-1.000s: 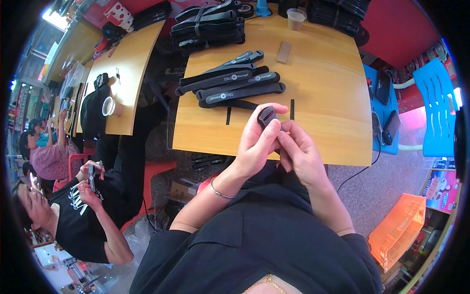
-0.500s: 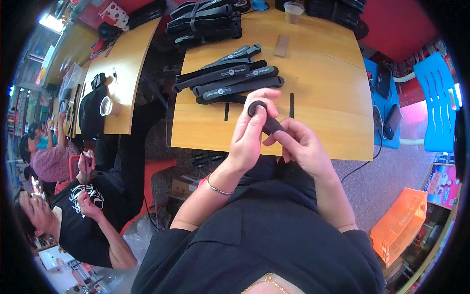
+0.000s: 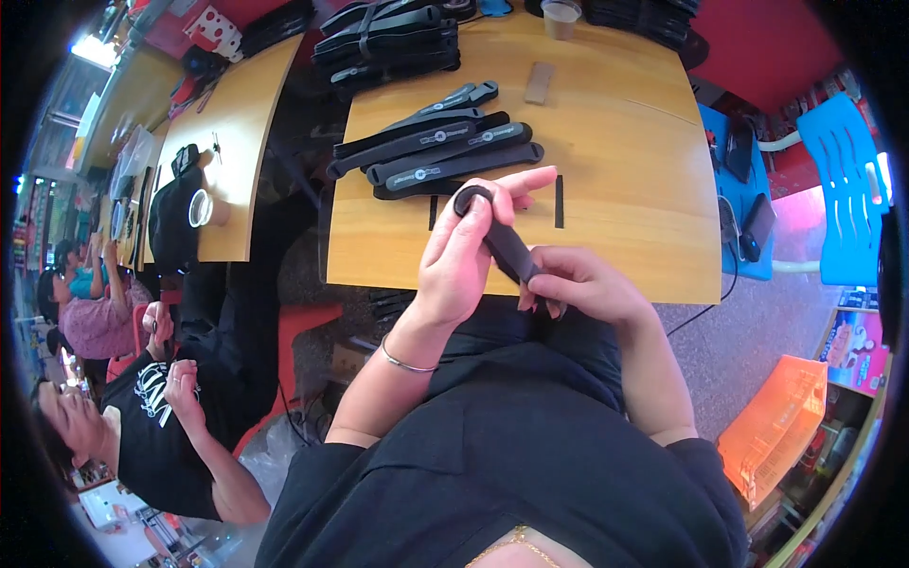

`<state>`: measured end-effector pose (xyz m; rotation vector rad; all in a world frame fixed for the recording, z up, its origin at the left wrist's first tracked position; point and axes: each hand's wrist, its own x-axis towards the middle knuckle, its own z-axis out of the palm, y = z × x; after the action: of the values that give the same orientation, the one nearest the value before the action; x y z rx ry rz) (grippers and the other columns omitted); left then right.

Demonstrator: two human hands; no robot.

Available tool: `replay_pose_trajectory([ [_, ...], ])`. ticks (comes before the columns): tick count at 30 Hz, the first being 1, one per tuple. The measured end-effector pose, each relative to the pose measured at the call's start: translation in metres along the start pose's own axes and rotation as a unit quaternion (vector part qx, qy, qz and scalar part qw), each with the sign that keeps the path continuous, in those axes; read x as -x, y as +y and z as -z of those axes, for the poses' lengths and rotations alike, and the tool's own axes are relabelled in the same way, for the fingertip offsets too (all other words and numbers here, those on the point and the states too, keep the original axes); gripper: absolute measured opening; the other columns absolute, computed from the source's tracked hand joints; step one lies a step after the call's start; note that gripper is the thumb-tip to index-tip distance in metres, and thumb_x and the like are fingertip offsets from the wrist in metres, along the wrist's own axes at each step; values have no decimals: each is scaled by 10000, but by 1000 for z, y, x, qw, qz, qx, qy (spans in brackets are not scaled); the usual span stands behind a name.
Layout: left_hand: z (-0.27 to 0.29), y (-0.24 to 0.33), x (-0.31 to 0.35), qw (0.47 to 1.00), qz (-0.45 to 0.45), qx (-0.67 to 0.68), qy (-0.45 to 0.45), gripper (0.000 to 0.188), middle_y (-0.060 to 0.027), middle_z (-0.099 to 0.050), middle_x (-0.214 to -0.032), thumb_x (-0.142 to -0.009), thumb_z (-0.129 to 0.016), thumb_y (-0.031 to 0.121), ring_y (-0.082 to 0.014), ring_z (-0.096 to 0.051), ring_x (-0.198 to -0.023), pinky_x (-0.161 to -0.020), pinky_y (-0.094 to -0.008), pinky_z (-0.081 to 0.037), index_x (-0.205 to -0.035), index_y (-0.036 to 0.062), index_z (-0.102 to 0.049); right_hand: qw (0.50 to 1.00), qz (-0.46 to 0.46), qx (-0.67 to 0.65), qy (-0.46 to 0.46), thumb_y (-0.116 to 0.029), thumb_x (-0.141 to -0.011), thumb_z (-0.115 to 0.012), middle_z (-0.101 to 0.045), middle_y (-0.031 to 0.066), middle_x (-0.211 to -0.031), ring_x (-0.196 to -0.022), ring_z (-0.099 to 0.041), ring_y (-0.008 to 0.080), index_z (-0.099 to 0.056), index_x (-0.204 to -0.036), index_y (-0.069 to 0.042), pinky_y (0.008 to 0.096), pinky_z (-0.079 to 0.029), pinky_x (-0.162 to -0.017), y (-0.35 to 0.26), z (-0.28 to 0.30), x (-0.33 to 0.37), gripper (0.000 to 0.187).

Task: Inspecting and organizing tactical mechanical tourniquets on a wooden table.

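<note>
Both hands have shifted a little since half a second ago: the left hand (image 3: 459,260) now has its forefinger stretched straight out toward 2 o'clock, and the strap (image 3: 500,241) lies at a flatter slant between the hands. Left fingers wrap the strap's upper end, where a round black ring sits at the thumb tip. The right hand (image 3: 578,284) is closed around the strap's lower end, at 4 o'clock from the left hand, knuckles up. The strap is held over the near edge of the table (image 3: 625,161), above the person's lap, not touching the wood.

At 12 o'clock from the hands a pile of straps (image 3: 436,151) lies fanned on the table, its nearest piece just beyond the left fingertips. Two thin black strips lie on the wood near the hands, one (image 3: 559,201) at 1 o'clock. Farther off at 12 o'clock are a bundle (image 3: 388,38) of more straps, a small brown block (image 3: 540,82) and a cup (image 3: 561,14). A bangle (image 3: 402,360) circles the left wrist. At 8 o'clock another person (image 3: 161,426) in a black shirt sits by a second table (image 3: 227,142).
</note>
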<state>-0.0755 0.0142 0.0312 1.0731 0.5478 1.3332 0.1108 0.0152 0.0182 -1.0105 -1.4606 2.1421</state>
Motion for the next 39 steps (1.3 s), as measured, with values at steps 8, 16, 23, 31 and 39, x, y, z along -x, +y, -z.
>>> replay_pose_trajectory([
  [8, 11, 9, 1, 993, -9, 88, 76, 249, -191, -582, -1157, -1030, -321, 273, -191, -497, -1002, -910, -329, -380, -913, 117, -475, 997, 41, -51, -43, -283, -982, -490, -653, 28, -936, -772, -582, 74, -641, -1007, -31, 206, -452, -639, 11, -1, -9, 294],
  [16, 14, 12, 3, 959, -60, 268, 76, 266, 0, -382, -783, -1042, -298, 305, -147, -453, -711, -823, -392, -445, -919, 118, -443, 997, 75, 35, 4, -303, -999, -446, -577, -2, -876, -719, -486, 63, -664, -967, -20, 192, -397, -622, 12, -13, -15, 359],
  [23, 28, 16, 3, 951, -90, 285, 73, 256, 12, -340, -753, -1037, -326, 309, -102, -297, -609, -589, -259, -328, -907, 121, -441, 985, 149, 87, 6, -305, -991, -456, -529, 4, -931, -890, -476, 118, -679, -968, -14, 257, -381, -808, 14, -21, -19, 367],
  [31, 33, 23, 1, 932, -93, 344, 70, 259, 29, -320, -707, -1034, -341, 300, -80, -269, -566, -520, -233, -254, -889, 119, -457, 979, 153, 119, 59, -271, -971, -497, -528, 17, -920, -906, -488, 135, -693, -1053, -27, 269, -373, -825, 16, -27, -18, 323],
  [39, 40, 29, 4, 926, -111, 349, 88, 257, 39, -315, -690, -1036, -338, 291, -72, -257, -548, -507, -229, -240, -879, 127, -459, 967, 192, 131, 108, -135, -927, -572, -616, 56, -917, -820, -547, 131, -702, -948, -6, 255, -424, -737, 17, -33, -17, 185],
])
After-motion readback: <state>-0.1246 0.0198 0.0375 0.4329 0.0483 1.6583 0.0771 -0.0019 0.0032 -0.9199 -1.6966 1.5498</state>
